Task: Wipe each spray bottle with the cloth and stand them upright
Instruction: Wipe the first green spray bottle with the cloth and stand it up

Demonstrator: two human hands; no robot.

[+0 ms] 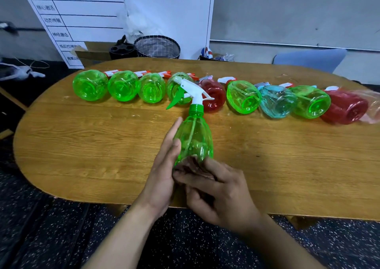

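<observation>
**Two hands hold one green bottle over the table**

A wooden table [82, 145] with round ends stands on a dark speckled floor [41, 227]. Behind it is a white board [82, 11] with lines and writing, a round basket [157, 46], a cardboard box [92, 52] and a blue chair [310, 59].

The left hand [162, 172] reaches forward with its fingers straight and close together. Its flat fingers press along the left side of a green spray bottle [194, 139]. The right hand [222, 190] comes in from the right, and its fingers bend around the bottom of the same bottle. Both arms are bare.

The bottle is see-through green. It points away from the person, tilted up, with its bottom near the hands. It has a green cap, a white spray top [190, 88] and a green trigger. A thin tube runs down inside it.

A row of bottles [205, 93] lies on its side along the far part of the table, bottoms facing the person. From the left there are four green ones, a red one [214, 100], a green one, a pale blue one [276, 102], another green one and a red one [345, 108] at the far right. Their spray tops point to the back edge.
</observation>
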